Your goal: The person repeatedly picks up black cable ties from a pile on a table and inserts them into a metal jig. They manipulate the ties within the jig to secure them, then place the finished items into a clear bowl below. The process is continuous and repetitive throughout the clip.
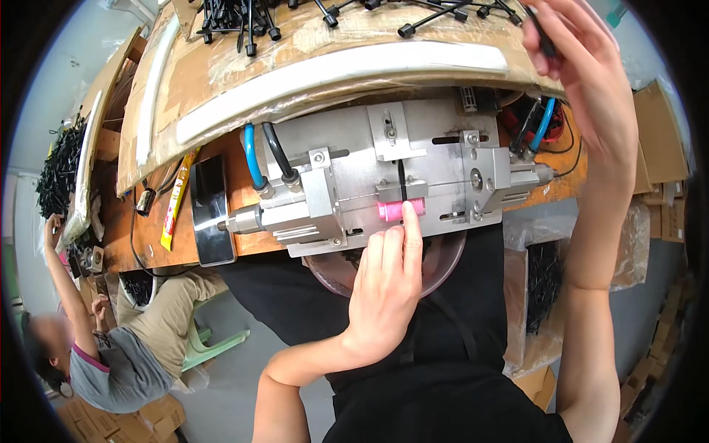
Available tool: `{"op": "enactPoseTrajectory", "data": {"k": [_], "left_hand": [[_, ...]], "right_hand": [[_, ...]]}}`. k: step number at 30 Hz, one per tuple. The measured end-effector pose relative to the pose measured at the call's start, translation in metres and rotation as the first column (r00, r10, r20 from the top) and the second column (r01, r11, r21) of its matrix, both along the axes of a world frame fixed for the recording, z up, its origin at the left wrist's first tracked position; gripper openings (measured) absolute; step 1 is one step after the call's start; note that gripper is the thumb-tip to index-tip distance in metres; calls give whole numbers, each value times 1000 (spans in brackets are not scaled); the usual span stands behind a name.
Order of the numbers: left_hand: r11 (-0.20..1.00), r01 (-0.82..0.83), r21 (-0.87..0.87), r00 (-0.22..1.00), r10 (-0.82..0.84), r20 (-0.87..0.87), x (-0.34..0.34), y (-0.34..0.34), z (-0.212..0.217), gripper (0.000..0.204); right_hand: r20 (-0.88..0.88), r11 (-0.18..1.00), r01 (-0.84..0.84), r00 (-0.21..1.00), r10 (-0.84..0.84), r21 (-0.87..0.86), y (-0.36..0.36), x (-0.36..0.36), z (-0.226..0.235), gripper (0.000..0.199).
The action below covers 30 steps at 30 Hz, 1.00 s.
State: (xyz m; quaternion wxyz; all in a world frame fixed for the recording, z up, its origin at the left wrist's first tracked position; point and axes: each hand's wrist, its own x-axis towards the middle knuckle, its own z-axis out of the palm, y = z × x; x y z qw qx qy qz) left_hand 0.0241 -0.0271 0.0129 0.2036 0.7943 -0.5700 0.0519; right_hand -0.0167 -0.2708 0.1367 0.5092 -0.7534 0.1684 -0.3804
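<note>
Right hand (587, 74) clipped by the upper edge at its fingertips; dark piece (544, 35) in its grasp is partly covered by the fingers, full shape unclear. Left hand (388, 292) seen from its back — thumb and palm out of sight. Its index fingertip covers a bit of the pink block (391, 212); lower end of the black rod (402, 177) hard to make out there. Bowl (447, 269) mostly hidden by hand and metal plate (354, 140). Rod-like parts (251, 26) run off the top. Far-left heap (59, 170) — single pieces too small to tell. Co-worker's (122, 373) face blurred.
</note>
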Motion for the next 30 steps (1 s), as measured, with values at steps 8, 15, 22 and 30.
{"op": "enactPoseTrajectory", "data": {"k": [8,15,22,30], "left_hand": [[998,54,-19,998,-55,-40,24,-1,25,63],[903,-84,-422,973,165,159,153,-98,91,27],[977,-173,-125,966,143,-217,151,-97,121,32],[942,-51,-332,997,27,-74,56,1,52,77]], "right_hand": [[117,986,-100,990,84,131,85,-52,-62,20],[-112,805,-6,991,-76,-593,145,-57,-136,47],[-239,801,-83,968,-76,-592,146,-47,-148,60],[-233,623,-140,970,-70,-770,94,-30,-76,45]]}}
